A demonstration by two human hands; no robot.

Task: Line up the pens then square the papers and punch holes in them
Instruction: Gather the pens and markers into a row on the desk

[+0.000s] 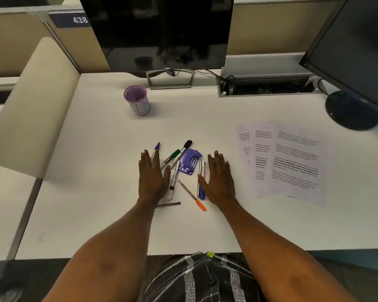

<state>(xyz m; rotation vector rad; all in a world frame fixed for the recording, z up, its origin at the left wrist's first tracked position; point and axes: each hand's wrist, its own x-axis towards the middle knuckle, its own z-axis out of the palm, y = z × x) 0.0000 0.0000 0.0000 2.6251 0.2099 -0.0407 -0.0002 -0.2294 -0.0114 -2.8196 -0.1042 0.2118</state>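
White worktop [205,232]: pens [175,162] lie scattered, papers [292,162] fanned and unpunched; our left hand [153,175] and right hand [218,177] flat, fingers spread, holding nothing.

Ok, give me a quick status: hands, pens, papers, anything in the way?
Left hand and right hand open, flat on desk, flanking the pens. Pens scattered, unaligned. Hole punch sits among them. Papers fanned, unsquared.
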